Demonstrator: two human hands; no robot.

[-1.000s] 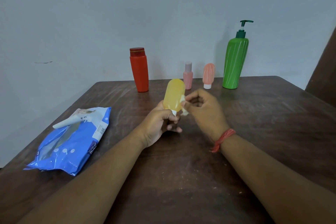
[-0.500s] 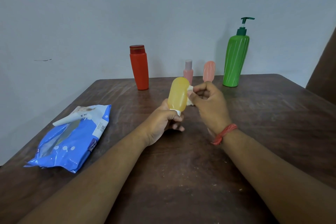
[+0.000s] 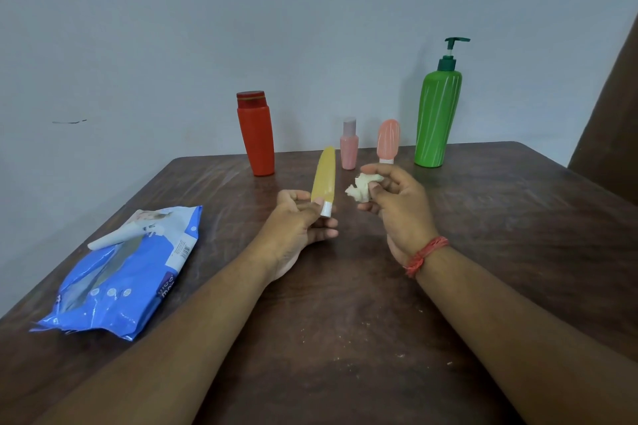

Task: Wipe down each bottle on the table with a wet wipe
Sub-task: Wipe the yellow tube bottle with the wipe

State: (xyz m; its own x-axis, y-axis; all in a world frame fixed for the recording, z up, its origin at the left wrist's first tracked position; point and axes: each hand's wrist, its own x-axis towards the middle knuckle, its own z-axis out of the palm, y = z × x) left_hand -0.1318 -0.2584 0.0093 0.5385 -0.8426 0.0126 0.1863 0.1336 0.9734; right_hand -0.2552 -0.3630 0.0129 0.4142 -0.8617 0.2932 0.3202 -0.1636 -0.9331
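Fingers (image 3: 319, 205) pinch smooth yellow tube (image 3: 324, 179); crumpled wipe (image 3: 362, 190) apart.

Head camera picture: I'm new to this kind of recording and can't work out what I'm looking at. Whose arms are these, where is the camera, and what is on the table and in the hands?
There is no machine here. A person wears a wide-angle camera on the head, looking forward and down, so the two arms reaching in from the bottom are their own.

The left hand holds a yellow bottle near its white cap, which points down. The right hand, with a red thread at the wrist, holds a crumpled wet wipe just beside the bottle, not touching it.

On the brown table, along the far edge by the wall, stand a red bottle, a small pink bottle, a peach bottle standing on its cap, and a tall green pump bottle. On the left lies a blue pack of wipes.
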